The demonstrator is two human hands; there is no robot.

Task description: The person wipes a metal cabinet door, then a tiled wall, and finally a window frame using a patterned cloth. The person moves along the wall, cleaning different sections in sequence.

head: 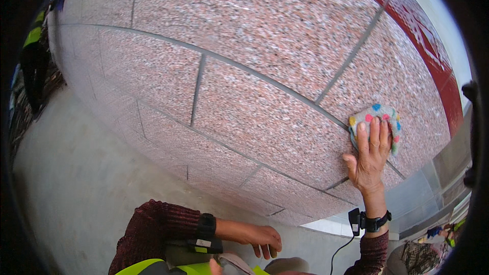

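Note:
My right hand (369,156) presses a polka-dot cloth (376,116) flat against the speckled pink stone wall (259,118), over a grey joint near the wall's right end. The fingers are spread on the cloth, and the thumb sticks out to the left. A black strap with a cabled box circles the right wrist. Below the wall, my left hand (267,238) hangs in front of my body, its fingers loosely bent down and holding nothing that I can see. The left wrist also wears a black strapped device.
A glossy dark red band (420,34) edges the wall along the top and right. Grey concrete floor (84,160) lies at the lower left. A person in a yellow-green vest (33,36) stands at the far left; another person (450,235) is partly visible at the lower right.

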